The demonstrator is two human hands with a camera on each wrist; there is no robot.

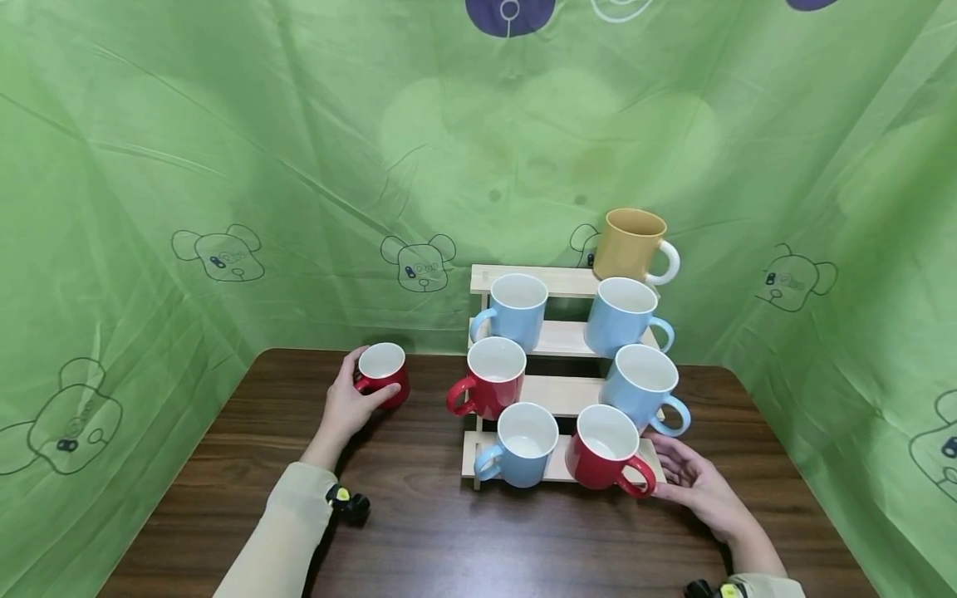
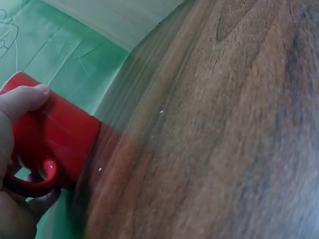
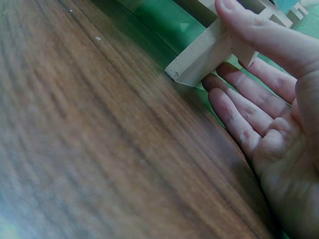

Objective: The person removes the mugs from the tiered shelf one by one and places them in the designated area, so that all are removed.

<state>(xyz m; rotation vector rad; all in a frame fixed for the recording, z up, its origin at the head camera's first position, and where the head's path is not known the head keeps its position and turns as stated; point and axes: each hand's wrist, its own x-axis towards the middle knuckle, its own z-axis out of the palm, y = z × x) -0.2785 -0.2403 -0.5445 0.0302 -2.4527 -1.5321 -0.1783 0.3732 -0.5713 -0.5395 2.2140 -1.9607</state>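
Works at brown wood-grain table (image 1: 523,540) before green cloth (image 1: 299,124); curls left hand (image 1: 350,405) round red mug (image 1: 392,375); touches wooden rack (image 1: 561,395) with right hand (image 1: 699,486), loosely extended.

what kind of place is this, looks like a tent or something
Probably a makeshift recording booth: a green bear-print cloth hangs behind and on both sides of a dark wood-grain table, and a small black device sits at the left wrist.

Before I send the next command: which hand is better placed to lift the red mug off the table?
Probably the left hand: it grips that red mug, on the table left of the rack. The right hand is across, at the rack's right end.
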